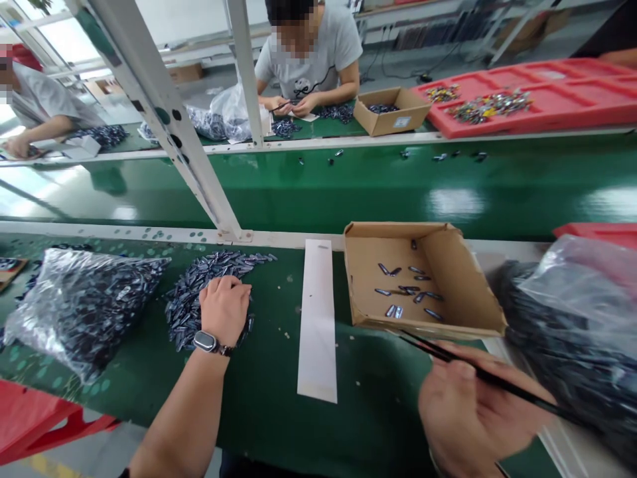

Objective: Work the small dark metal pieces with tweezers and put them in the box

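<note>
My left hand rests on a pile of small dark, shiny elongated pieces. Its fingers are curled down and pressed together, and whatever they hold is hidden beneath them. Black tweezers are gripped in my right hand, their tips near the front wall of an open cardboard box. Several of the same dark pieces lie scattered on the box floor. Between my hands, a long white strip of card lies on the green table, with a small piece at its far end.
A clear plastic bag of dark pieces lies at left, another bag at right. A white metal post rises beyond the pile. Across the green belt, a person in grey works near a cardboard box and red trays.
</note>
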`<state>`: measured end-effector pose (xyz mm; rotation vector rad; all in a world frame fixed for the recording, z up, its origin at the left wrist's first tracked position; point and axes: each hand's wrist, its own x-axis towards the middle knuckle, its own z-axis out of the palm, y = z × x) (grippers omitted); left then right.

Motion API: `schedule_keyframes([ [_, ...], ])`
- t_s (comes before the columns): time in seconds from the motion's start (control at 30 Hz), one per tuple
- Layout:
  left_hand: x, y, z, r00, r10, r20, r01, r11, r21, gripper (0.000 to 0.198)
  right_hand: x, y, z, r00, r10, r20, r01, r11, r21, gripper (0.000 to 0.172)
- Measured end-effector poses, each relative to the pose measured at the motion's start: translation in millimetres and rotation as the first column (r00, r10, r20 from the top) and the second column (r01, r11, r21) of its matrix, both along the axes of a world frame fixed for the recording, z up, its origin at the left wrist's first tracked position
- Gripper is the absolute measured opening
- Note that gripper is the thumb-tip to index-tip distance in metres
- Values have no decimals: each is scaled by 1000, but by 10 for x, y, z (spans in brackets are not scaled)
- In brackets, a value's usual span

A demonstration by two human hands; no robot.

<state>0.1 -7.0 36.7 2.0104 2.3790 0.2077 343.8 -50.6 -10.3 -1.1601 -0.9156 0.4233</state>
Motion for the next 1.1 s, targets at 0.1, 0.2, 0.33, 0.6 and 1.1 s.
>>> schedule_keyframes([
  [0.1, 20, 9, 36, 1000, -3, 13, 3, 999, -51, 24, -86, -17, 85, 992, 109, 65, -114, 990, 79, 26],
  [0.2, 38, 21, 36, 998, -4, 61, 9, 997, -81, 16, -171, -39, 141, 951, 298, 77, -302, 953, 39, 18],
  [0.33, -16, 40, -10, 993, -27, 118, 40, 993, -109, 13, -260, -97, 133, 846, 533, 13, -530, 845, -73, 8],
  [0.6, 161, -100, -106, 840, -382, 386, 356, 924, 140, 32, -361, -130, 203, 649, 735, -197, -685, 452, -571, 25],
  [1.1, 613, -350, -385, 552, -678, 485, 746, 662, 76, 17, -375, -80, 262, 658, 746, -103, -583, 417, -697, 19],
])
